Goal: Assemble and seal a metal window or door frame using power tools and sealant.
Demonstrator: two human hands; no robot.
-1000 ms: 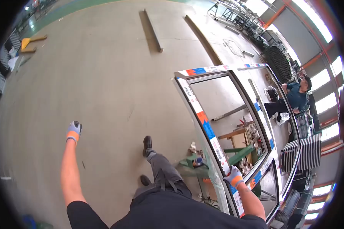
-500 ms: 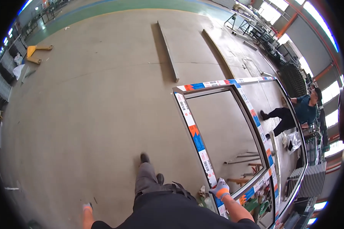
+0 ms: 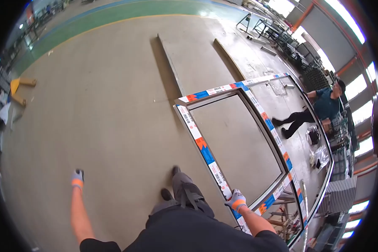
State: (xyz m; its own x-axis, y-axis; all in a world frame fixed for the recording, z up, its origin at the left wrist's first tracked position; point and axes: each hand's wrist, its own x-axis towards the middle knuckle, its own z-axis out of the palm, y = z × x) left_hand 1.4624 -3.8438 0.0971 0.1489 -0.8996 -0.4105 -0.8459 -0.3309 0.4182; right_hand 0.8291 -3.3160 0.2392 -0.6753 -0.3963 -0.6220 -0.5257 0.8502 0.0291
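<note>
A large window frame [image 3: 203, 150], dark with white, blue and orange protective tape along its members, stands tilted on my right. Through its open panels I see the floor. My right hand [image 3: 237, 199], in a grey glove with an orange cuff, is closed round its near side member, close to the lower corner. Out to the left, away from everything, swings my left hand [image 3: 77, 177] in a matching glove. Its fingers are curled, and nothing shows in them. Beyond the frame's far side walks a co-worker [image 3: 326, 105] in a dark shirt, one hand near the frame's far edge.
Two long beams [image 3: 170, 67] [image 3: 227, 58] lie on the floor ahead. A yellow pallet jack [image 3: 16, 89] stands at the far left. Stacked profiles [image 3: 340, 195] and crumpled plastic [image 3: 321, 156] are at the right. Metal trestles [image 3: 244, 22] stand at the back.
My left hand has swung forward and up. My feet have changed places in a step. In the picture the frame has shifted left, with my right hand still on it. The co-worker has stepped along too.
</note>
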